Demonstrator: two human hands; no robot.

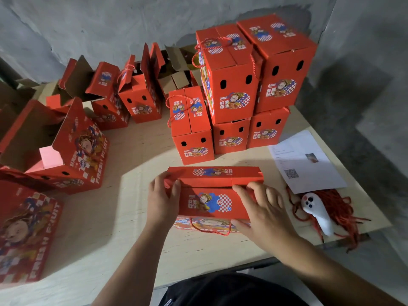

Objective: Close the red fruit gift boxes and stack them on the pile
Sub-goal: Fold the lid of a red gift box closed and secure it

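A red fruit gift box (212,202) stands on the table right in front of me, its two top flaps folded down and a red cord handle hanging on its near side. My left hand (162,199) grips the box's left end, thumb on the top flap. My right hand (265,208) lies over the right part of the top, fingers spread and pressing the near flap, thumb against the near side. Behind it stands the pile of closed red boxes (234,89), two layers high at the back right, with a single closed box (192,127) at its front left.
Several open red boxes (66,146) stand along the left and back of the table (136,195). A printed sheet (306,162), a bundle of red cords (333,208) and a white controller (318,213) lie at the right. Grey walls close behind.
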